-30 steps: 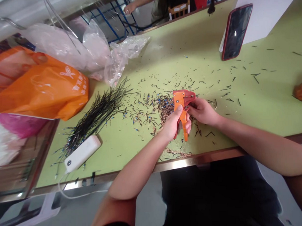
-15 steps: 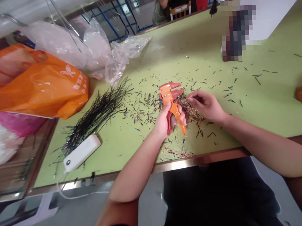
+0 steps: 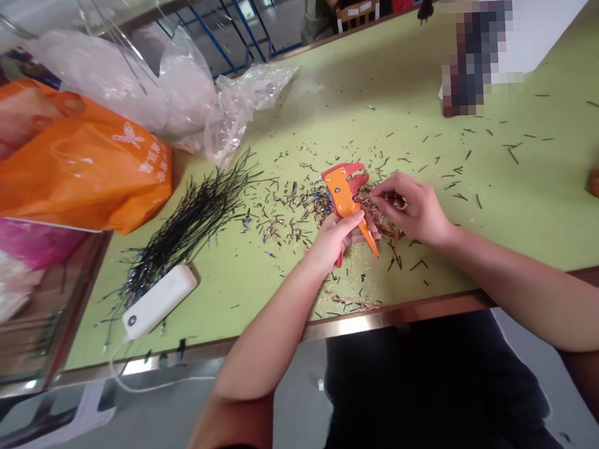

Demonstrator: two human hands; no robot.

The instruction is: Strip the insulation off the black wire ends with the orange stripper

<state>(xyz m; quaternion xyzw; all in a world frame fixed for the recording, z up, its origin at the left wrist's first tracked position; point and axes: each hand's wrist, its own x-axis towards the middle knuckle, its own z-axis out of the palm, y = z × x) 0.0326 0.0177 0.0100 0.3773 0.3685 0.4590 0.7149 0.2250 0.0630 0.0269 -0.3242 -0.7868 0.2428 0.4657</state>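
An orange and red wire stripper (image 3: 344,195) is gripped in my left hand (image 3: 340,234), its jaws pointing away from me and to the right. Fingers wrap the handles, with the thumb over the orange one. Just right of the jaws, my right hand (image 3: 414,209) is closed in a pinch, and whatever lies between its fingertips is too small to make out. Beneath both hands spreads a heap of short black wire offcuts and copper strands (image 3: 386,226). A bundle of long black wires (image 3: 190,222), with blue bits at the near ends, lies to the left.
A white power bank (image 3: 160,302) with a cable sits near the table's front edge (image 3: 363,324). An orange bag (image 3: 78,161) and clear plastic bags (image 3: 187,84) crowd the left. At the back right stands a white box (image 3: 544,28). Black offcuts dot the green tabletop.
The wire stripper has shifted slightly right in my left hand, and its jaws look closer together. My right hand has moved a little, its fingertips now close beside the jaws.
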